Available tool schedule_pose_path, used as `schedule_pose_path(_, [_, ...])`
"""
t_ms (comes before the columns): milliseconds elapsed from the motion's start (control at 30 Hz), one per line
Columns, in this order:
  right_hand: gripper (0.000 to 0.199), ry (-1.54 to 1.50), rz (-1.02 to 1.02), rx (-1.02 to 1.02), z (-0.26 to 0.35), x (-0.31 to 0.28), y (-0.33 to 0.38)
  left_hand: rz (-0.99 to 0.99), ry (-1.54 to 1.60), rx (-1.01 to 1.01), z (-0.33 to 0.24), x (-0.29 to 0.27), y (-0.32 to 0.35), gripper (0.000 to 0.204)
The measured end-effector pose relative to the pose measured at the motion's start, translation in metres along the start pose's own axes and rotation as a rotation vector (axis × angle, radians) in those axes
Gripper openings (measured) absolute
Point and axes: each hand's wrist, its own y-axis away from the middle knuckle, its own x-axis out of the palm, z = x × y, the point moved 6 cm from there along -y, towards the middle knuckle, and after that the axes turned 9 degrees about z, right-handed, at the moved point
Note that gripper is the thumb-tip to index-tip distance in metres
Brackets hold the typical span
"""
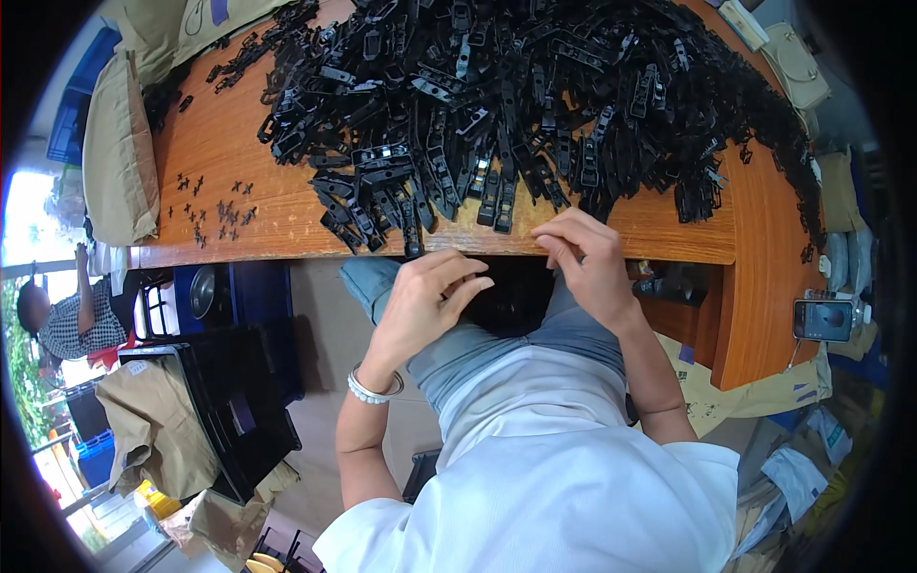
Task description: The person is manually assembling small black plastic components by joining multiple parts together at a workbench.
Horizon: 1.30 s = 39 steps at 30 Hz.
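Observation:
My left hand [428, 296] is over my lap just off the table's front edge, its thumb and fingers curled toward each other in a loose pinch. Opposite it, my right hand [590, 260] hovers at the table edge with thumb and forefinger likewise drawn together. Whatever is between the fingertips of either hand, if anything, is too small to make out. A big heap of black plastic clip-like parts [458, 105] covers the table beyond both hands. Some of these parts [411, 224] lie at the front edge near my left fingers; others [497, 201] lie between the hands.
Small dark cross-shaped pieces [229, 218] are scattered on the wooden table [287, 229] at left, near a brown paper sack [119, 153]. Black crates [234, 411] stand at lower left. A phone [823, 320] is at right. Another person [81, 320] is at far left.

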Motion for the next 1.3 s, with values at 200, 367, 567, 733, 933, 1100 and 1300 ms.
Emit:
schedule_pose_path(200, [0.011, 0.213, -0.115, -0.276, 0.016, -0.001, -0.043, -0.324, -0.081, -0.183, 0.023, -0.051, -0.001, 0.004])
schedule_pose_path(367, [0.017, 0.837, -0.282, -0.436, 0.029, 0.010, -0.107, -0.296, 0.047, -0.185, 0.033, -0.057, 0.004, 0.003])
schedule_pose_path(567, [0.014, 0.779, -0.350, -0.471, 0.026, 0.001, -0.107, -0.662, -0.130, -0.172, 0.083, -0.127, 0.016, 0.004])
schedule_pose_path(733, [0.015, 0.579, -0.334, -0.425, 0.031, -0.003, -0.074, -0.784, -0.643, -0.211, 0.107, -0.171, -0.003, 0.016])
schedule_pose_path(933, [0.017, 0.403, -0.277, -0.341, 0.024, -0.003, -0.039, -0.489, -1.041, -0.360, 0.115, -0.179, -0.023, 0.026])
schedule_pose_path(1100, [0.012, 0.228, -0.300, -0.256, 0.026, -0.010, -0.029, -0.734, -1.058, -0.341, 0.076, -0.162, -0.002, 0.026])
schedule_pose_path(1300, [0.009, 0.091, -0.253, -0.285, 0.036, -0.013, -0.021, -0.171, 1.024, -0.067, 0.034, -0.034, -0.020, 0.032])
